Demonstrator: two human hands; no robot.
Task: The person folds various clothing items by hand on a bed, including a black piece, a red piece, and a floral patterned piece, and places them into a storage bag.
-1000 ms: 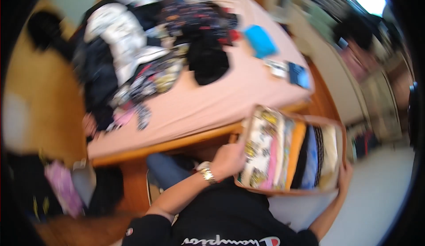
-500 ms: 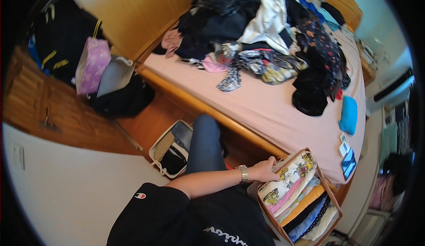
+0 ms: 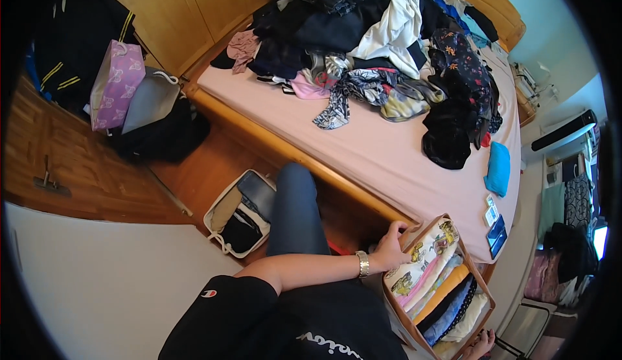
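Observation:
A brown-trimmed fabric storage box (image 3: 490,293) sits close to my body at the lower right, beside the bed's corner. Folded clothes stand in it in a row: a white cartoon-print piece (image 3: 424,254), then pink, an orange piece (image 3: 443,294), black, blue, dotted and cream ones. My left hand (image 3: 391,250), with a gold watch (image 3: 362,264) on the wrist, grips the box's left rim, fingers curled at the edge. At the opposite lower right side, my right hand (image 3: 480,346) shows in part, its bent fingers against the box's edge; the rest is hidden.
A large heap of clothes (image 3: 324,29) covers the far part of the pink-sheeted bed (image 3: 389,159). On its right edge lie a blue pouch (image 3: 497,169) and a phone (image 3: 497,237). A second box of clothes (image 3: 241,212) stands on the floor by my leg. Bags (image 3: 123,88) lean at the left.
My right hand has come into view at the box's lower right side. The left hand keeps its grip on the rim. The whole view has shifted slightly.

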